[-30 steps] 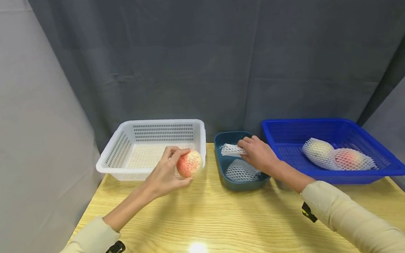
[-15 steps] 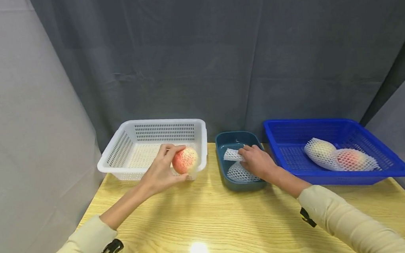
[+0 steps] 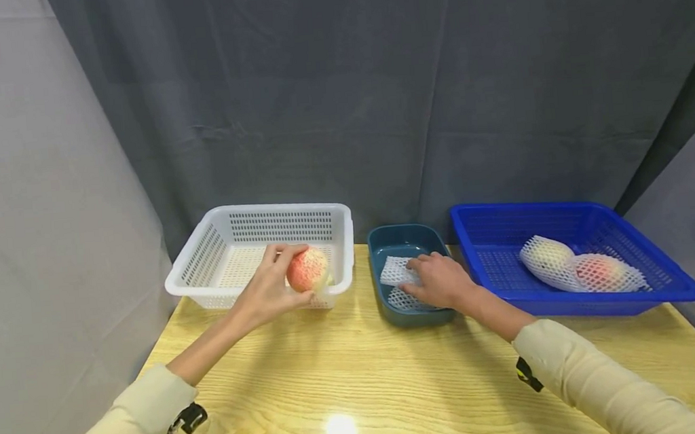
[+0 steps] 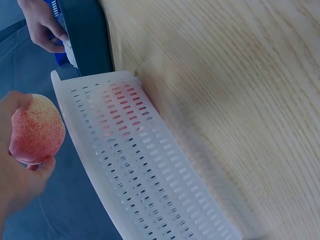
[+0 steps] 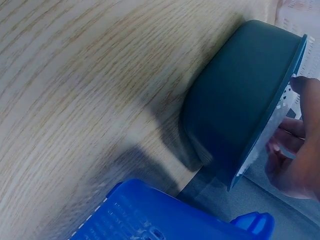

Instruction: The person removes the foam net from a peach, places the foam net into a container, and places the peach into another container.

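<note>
Head cam: L hand (image 3: 264, 288) grips the bare peach (image 3: 305, 269) btw thumb & fingers. Vs. 1 sec ago the peach is farther in over the R end of the white basket (image 3: 207, 296), not set down yet. R hand (image 3: 441, 281) is at the teal bin (image 3: 417, 319): it pinched the foam net (image 3: 396, 271) earlier, now the net lies spread & the fingers look loosened, just touching it. A 2nd net (image 3: 404, 301) lies just in front. My read: peach & wrapper are parted, wrapper's part looks done. 2 netted fruits (image 3: 548, 256) sit in the blue basket (image 3: 556, 303), still wrapped.

L wrist cam: same firm grip, peach clear of the rim; a reddish round thing (image 4: 125, 107) shows thru the slots, so prob. one fruit's already in.

R wrist cam: R fingertips at the net by the bin's lip; no tight hold seen, tho the hand's partly cut off.
</note>
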`<state>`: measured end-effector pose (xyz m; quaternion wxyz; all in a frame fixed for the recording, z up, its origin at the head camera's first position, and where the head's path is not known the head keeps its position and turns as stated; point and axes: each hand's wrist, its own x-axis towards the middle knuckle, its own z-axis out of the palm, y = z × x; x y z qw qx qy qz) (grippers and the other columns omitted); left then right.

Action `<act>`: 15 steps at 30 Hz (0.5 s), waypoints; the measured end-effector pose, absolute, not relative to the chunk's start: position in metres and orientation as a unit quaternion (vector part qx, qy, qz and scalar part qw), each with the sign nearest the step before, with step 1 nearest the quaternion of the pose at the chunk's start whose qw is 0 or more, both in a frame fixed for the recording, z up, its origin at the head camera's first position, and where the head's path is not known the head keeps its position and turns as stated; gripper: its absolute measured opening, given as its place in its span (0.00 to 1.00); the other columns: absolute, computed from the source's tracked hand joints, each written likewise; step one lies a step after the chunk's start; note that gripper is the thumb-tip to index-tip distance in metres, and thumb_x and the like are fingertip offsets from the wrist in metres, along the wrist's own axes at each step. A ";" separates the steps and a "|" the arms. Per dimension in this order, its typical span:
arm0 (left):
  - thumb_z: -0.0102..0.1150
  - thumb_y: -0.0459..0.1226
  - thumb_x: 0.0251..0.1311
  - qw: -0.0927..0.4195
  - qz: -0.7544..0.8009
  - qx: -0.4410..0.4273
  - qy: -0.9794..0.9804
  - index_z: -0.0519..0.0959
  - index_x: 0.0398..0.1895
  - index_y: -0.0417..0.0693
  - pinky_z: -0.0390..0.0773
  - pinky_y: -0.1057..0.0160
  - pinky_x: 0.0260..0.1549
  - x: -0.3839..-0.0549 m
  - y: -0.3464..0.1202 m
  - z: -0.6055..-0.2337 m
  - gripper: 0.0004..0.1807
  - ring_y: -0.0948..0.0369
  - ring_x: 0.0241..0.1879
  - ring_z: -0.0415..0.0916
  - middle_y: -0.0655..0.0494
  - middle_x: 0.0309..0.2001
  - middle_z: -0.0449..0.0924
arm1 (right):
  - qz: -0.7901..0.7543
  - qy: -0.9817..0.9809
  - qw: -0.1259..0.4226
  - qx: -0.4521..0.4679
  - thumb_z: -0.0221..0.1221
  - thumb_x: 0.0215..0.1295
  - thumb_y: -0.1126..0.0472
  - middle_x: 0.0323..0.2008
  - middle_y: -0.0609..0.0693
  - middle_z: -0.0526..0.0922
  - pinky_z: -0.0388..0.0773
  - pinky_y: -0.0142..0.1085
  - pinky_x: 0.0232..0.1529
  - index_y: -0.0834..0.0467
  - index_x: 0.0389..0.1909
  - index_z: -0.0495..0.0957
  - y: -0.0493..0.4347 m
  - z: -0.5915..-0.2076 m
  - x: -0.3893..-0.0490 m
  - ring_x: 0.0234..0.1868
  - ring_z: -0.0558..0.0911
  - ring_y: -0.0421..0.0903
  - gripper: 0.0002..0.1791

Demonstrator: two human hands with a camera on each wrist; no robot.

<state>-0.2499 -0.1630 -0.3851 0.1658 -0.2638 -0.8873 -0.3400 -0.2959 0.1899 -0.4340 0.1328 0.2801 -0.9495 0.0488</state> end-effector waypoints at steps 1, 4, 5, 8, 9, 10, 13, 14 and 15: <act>0.79 0.34 0.39 0.165 -0.338 -0.259 -0.889 0.72 0.65 0.42 0.81 0.53 0.46 -0.251 -0.164 -0.385 0.44 0.49 0.47 0.75 0.43 0.54 0.66 | 0.049 -0.949 0.138 0.280 0.64 0.64 0.43 0.43 0.58 0.85 0.79 0.52 0.41 0.63 0.50 0.83 0.189 -0.433 -0.296 0.39 0.81 0.59 0.27; 0.79 0.35 0.40 0.164 -0.331 -0.243 -0.897 0.71 0.65 0.42 0.82 0.52 0.46 -0.254 -0.166 -0.384 0.43 0.48 0.48 0.75 0.41 0.55 0.66 | 0.056 -0.946 0.153 0.279 0.63 0.65 0.43 0.43 0.57 0.85 0.79 0.51 0.38 0.61 0.49 0.83 0.187 -0.430 -0.296 0.38 0.81 0.57 0.25; 0.79 0.36 0.40 0.163 -0.330 -0.238 -0.899 0.71 0.65 0.42 0.82 0.52 0.46 -0.254 -0.166 -0.384 0.43 0.47 0.48 0.76 0.40 0.56 0.66 | 0.060 -0.945 0.158 0.279 0.63 0.65 0.43 0.43 0.56 0.85 0.79 0.50 0.38 0.61 0.49 0.83 0.187 -0.430 -0.297 0.38 0.80 0.57 0.25; 0.79 0.36 0.41 0.159 -0.328 -0.225 -0.904 0.71 0.65 0.41 0.82 0.51 0.46 -0.257 -0.169 -0.383 0.43 0.46 0.48 0.76 0.39 0.56 0.66 | 0.077 -0.938 0.177 0.287 0.63 0.67 0.47 0.43 0.56 0.85 0.79 0.49 0.39 0.61 0.49 0.83 0.183 -0.427 -0.297 0.39 0.79 0.56 0.22; 0.79 0.36 0.41 0.158 -0.328 -0.222 -0.905 0.71 0.65 0.41 0.82 0.51 0.46 -0.259 -0.170 -0.383 0.43 0.46 0.48 0.76 0.38 0.56 0.65 | 0.084 -0.935 0.181 0.292 0.63 0.67 0.48 0.44 0.56 0.85 0.79 0.49 0.40 0.61 0.49 0.83 0.182 -0.426 -0.297 0.40 0.80 0.56 0.21; 0.79 0.36 0.41 0.157 -0.327 -0.219 -0.906 0.71 0.65 0.41 0.82 0.50 0.46 -0.260 -0.172 -0.383 0.43 0.46 0.48 0.76 0.38 0.56 0.65 | 0.093 -0.932 0.185 0.298 0.62 0.68 0.49 0.44 0.57 0.85 0.79 0.49 0.42 0.62 0.49 0.83 0.180 -0.424 -0.297 0.42 0.80 0.57 0.20; 0.79 0.36 0.41 0.150 -0.327 -0.208 -0.910 0.70 0.66 0.41 0.82 0.49 0.46 -0.263 -0.175 -0.382 0.44 0.44 0.48 0.76 0.37 0.56 0.64 | 0.115 -0.927 0.175 0.310 0.61 0.70 0.53 0.48 0.57 0.84 0.80 0.50 0.46 0.62 0.52 0.82 0.175 -0.420 -0.296 0.46 0.82 0.56 0.19; 0.79 0.36 0.41 0.146 -0.329 -0.203 -0.911 0.70 0.66 0.42 0.82 0.48 0.46 -0.265 -0.176 -0.382 0.45 0.44 0.49 0.76 0.37 0.57 0.64 | 0.123 -0.926 0.168 0.314 0.60 0.71 0.53 0.49 0.57 0.84 0.80 0.50 0.48 0.62 0.54 0.82 0.173 -0.418 -0.295 0.48 0.82 0.56 0.19; 0.79 0.36 0.41 0.143 -0.330 -0.198 -0.912 0.70 0.67 0.43 0.82 0.48 0.46 -0.266 -0.177 -0.382 0.45 0.43 0.49 0.76 0.37 0.57 0.64 | 0.130 -0.927 0.159 0.315 0.60 0.71 0.53 0.50 0.57 0.84 0.80 0.51 0.49 0.62 0.55 0.81 0.171 -0.416 -0.295 0.50 0.82 0.56 0.19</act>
